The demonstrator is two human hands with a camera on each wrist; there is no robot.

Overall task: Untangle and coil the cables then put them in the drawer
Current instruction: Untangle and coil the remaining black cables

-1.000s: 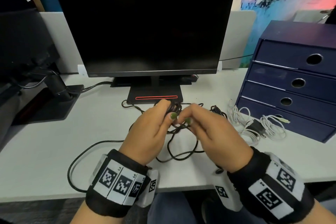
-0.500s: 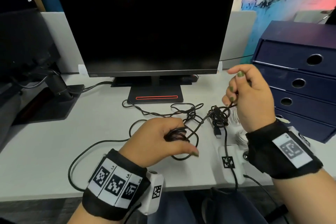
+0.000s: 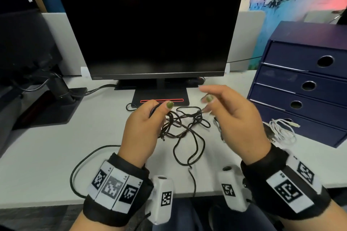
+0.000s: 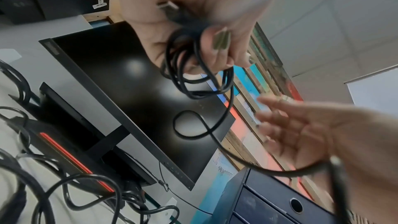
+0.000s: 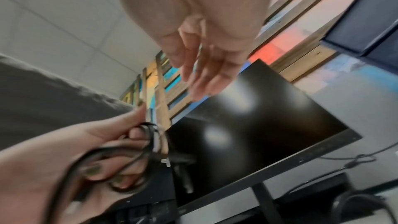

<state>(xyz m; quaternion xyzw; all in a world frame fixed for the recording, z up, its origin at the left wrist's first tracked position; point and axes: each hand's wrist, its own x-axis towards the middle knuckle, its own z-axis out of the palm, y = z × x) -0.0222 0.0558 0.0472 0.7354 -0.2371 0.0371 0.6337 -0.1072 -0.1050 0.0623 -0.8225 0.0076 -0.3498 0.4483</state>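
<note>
A black cable (image 3: 185, 124) lies tangled on the white desk (image 3: 56, 155) in front of the monitor stand. My left hand (image 3: 159, 112) grips several coiled loops of it, with the thumb pressed on top; the left wrist view shows the coil (image 4: 193, 74) hanging from the curled fingers (image 4: 219, 45). My right hand (image 3: 212, 101) hovers just right of the tangle, fingers spread and holding nothing. The right wrist view shows those fingers (image 5: 204, 71) straight and blurred. A loose strand runs past that hand's wrist (image 4: 336, 173).
A dark blue drawer unit (image 3: 300, 88) with its drawers closed stands at the right. A white coiled cable (image 3: 281, 131) lies in front of its lowest drawer. The monitor (image 3: 148, 24) and its stand (image 3: 161, 95) are right behind the tangle. A second monitor arm (image 3: 56, 90) stands far left.
My right hand let go of the strand it had pulled up to the right and came back toward the middle, now open. My left hand lifted the coil toward the monitor stand.
</note>
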